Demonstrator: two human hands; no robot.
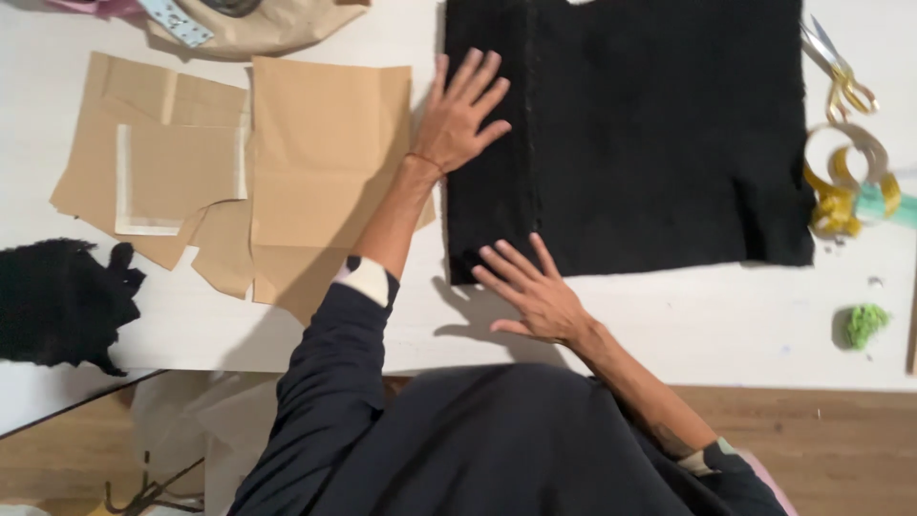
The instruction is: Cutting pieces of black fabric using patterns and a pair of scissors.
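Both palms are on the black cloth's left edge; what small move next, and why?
Probably slide the left hand and right hand outward along the folded left strip of the black fabric, pressing it flat. Both hands lie open on that strip, beside the brown paper pieces, and a seam-like ridge runs up it, so it seems not fully smoothed.

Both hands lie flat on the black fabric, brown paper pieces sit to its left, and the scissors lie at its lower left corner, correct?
Not quite. The head view shows the scissors at the black fabric's upper right. The rest holds: left hand, right hand, brown paper pieces.
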